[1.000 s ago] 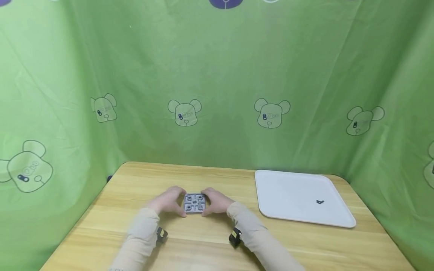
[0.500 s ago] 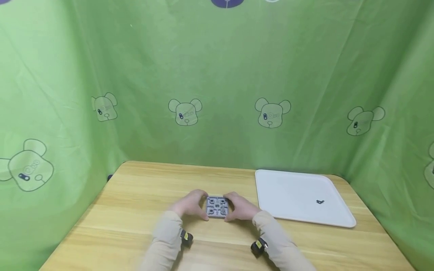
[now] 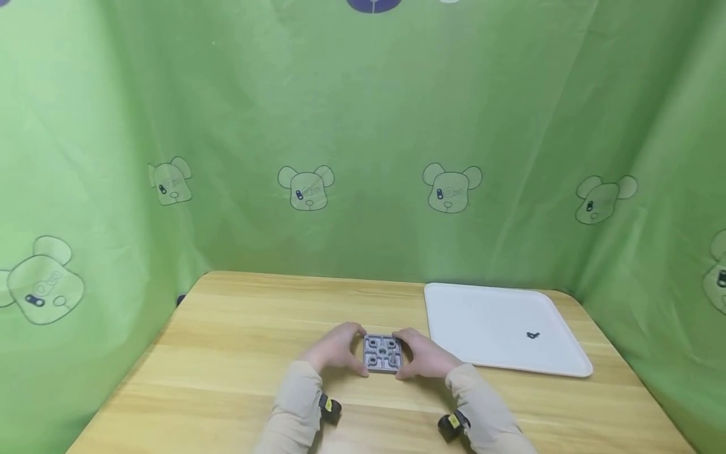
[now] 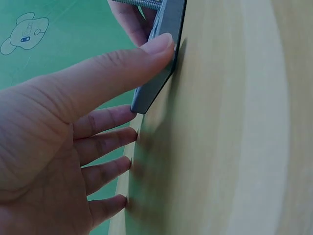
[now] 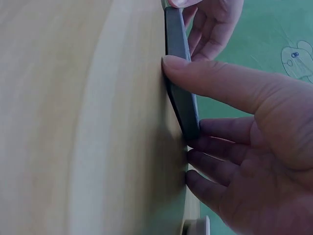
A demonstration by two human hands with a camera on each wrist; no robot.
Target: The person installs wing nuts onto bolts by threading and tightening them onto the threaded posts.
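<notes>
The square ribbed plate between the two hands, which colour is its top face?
Grey; the square ribbed plate shows its top best in the head view.

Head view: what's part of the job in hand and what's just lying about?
In the job:
grey square plate
left hand and right hand, holding its sides

Apparently just lying about:
white tray
dark piece on it, too small to identify

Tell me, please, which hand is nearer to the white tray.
The right hand. It holds the right side of the gray square plate, beside the near left corner of the white tray. The left hand holds the plate's left side, farther from the tray.
</notes>
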